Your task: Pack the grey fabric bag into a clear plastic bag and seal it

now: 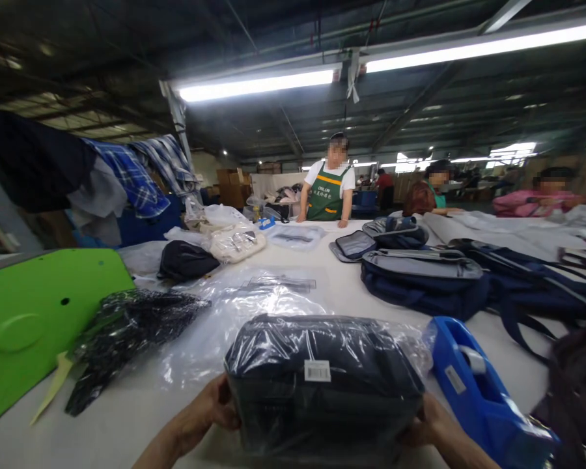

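Note:
A dark bag [332, 404] wrapped in clear plastic stands at the near edge of the white table [342, 286], a small barcode label [317, 371] on its upper front. My left hand [217, 404] grips its left side, thumb and fingers bent against the plastic. On the right side my right hand [422, 420] holds the same bag, with its fingertips partly hidden. Loose clear plastic spreads out beyond the bag's right end, close to a blue tape dispenser [478, 384]. Flat clear plastic bags [273, 293] lie just behind the wrapped bag.
To the left are a green board [43, 319] and crumpled black plastic [131, 332]. Open navy bags [420, 280] lie at the right. Across the table stands a person in a green apron [326, 192]; two more people are at the right.

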Tool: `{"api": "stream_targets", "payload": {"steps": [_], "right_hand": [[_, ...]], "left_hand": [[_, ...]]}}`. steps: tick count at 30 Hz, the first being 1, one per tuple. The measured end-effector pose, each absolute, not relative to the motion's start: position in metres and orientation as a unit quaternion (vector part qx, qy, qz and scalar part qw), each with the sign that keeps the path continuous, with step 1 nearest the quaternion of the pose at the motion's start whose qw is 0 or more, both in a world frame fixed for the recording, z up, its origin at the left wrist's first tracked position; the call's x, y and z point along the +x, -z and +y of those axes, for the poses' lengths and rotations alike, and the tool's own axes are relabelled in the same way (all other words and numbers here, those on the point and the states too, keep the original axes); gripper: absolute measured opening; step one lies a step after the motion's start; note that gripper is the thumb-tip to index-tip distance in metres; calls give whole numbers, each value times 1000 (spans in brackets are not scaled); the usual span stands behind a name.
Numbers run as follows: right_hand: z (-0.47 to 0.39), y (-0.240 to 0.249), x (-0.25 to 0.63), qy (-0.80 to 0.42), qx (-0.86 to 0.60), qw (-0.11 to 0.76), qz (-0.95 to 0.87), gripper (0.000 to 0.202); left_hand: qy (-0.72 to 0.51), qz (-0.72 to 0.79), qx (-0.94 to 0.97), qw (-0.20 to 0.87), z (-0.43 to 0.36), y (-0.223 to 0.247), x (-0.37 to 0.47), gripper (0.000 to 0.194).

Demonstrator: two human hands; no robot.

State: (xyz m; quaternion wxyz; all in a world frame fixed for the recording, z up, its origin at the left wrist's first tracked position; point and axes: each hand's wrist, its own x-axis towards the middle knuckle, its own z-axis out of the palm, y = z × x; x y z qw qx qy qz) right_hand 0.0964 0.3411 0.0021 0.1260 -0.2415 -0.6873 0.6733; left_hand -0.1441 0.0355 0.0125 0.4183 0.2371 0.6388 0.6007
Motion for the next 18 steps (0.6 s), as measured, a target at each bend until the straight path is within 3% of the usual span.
{"api": "stream_targets", "payload": {"steps": [3, 9, 12, 15, 18], "right_hand": [[341, -1, 102, -654, -223, 110, -714, 58], [350, 8, 118, -649, -226, 93, -720, 107], [345, 15, 113, -669, -233, 66, -703, 103], [339, 24, 102, -702, -217, 33, -678, 86], [344, 32, 103, -619, -195, 135, -749, 71]], "left_hand": [[-608, 623, 261, 416, 29, -13, -144, 84], [-579, 660, 278, 389, 15, -14, -142, 102], [-587, 662, 263, 385, 23, 4, -137, 98], [-617, 618, 269, 405, 39, 23, -132, 93], [-606, 668, 304, 306, 56, 27, -137, 80]]}}
